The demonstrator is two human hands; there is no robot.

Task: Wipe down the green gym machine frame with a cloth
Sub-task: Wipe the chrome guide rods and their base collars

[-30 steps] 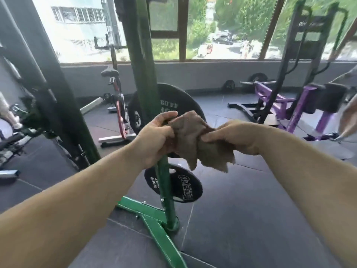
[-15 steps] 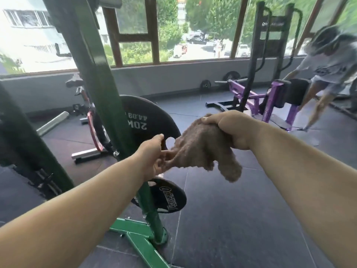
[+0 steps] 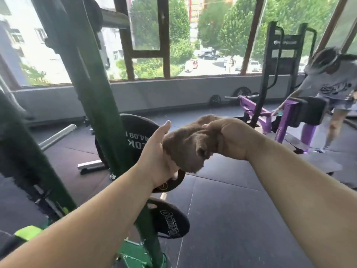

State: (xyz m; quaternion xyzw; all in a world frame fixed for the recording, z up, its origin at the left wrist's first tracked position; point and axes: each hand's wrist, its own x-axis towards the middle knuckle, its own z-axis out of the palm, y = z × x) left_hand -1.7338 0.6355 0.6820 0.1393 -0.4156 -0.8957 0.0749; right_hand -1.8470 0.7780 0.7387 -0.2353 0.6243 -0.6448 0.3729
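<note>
- cloth (image 3: 190, 147) is bunched up in mid-air between both hands, right of the green frame post (image 3: 92, 89) and not touching it
- right hand (image 3: 229, 139) is clenched round its top; left hand (image 3: 157, 157) cups the side, fingers fairly straight
- wadded like that, it'd probably just smear
- loose hold on the left, so it could slip onto the weight plates (image 3: 135, 140)
</note>
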